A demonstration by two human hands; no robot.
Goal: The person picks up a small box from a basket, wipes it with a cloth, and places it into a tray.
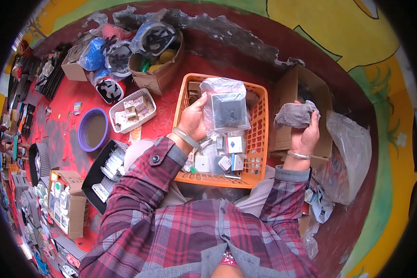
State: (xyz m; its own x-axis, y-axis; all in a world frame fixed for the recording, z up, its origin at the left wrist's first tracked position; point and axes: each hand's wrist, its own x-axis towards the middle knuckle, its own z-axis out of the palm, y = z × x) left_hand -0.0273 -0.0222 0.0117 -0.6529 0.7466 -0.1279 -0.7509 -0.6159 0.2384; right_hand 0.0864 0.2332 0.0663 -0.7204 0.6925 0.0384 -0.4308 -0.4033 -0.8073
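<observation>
My left hand (194, 121) grips a dark square box in a clear plastic bag (228, 109) by its left edge, thumb on top. The bagged box is held over an orange plastic basket (260, 153) in front of me. Several small white boxes and plastic packets (222, 157) lie inside the basket. On the right, my right hand (306, 134) is closed round a crumpled grey cloth (295, 115), next to an open cardboard box (282, 134).
A white plastic basket (117, 125) of small white parts and a purple basin (82, 134) of murky water stand to the left. A black tray (95, 197) lies nearer. Bagged helmets (119, 58) and a cardboard box (157, 78) sit behind. Clear plastic sheeting (352, 153) hangs at right.
</observation>
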